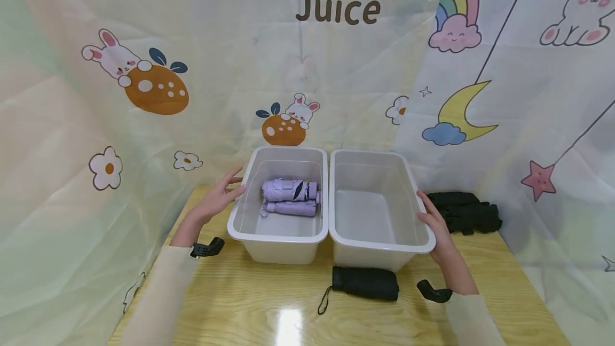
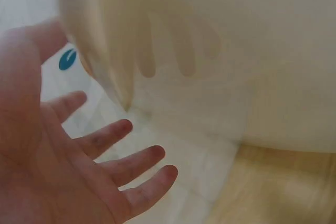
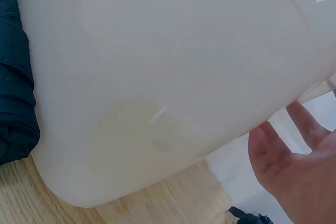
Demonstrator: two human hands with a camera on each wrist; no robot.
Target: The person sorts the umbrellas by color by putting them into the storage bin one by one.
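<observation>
Two white plastic bins stand side by side, their inner rims almost touching. In the left bin lie two folded purple umbrellas: an upper one and a slimmer lower one. The right bin shows a bare floor. My left hand is at the left bin's outer side, thumb by the rim, fingers spread and fairly straight in the left wrist view. On the far side, my right hand touches the right bin's outer rim and wall with loosely bent fingers. Neither hand reaches inside.
A folded black umbrella with a wrist loop lies in front of the right bin. More black folded items lie behind my right hand. The wooden table is bordered by a printed cloth at the back and sides.
</observation>
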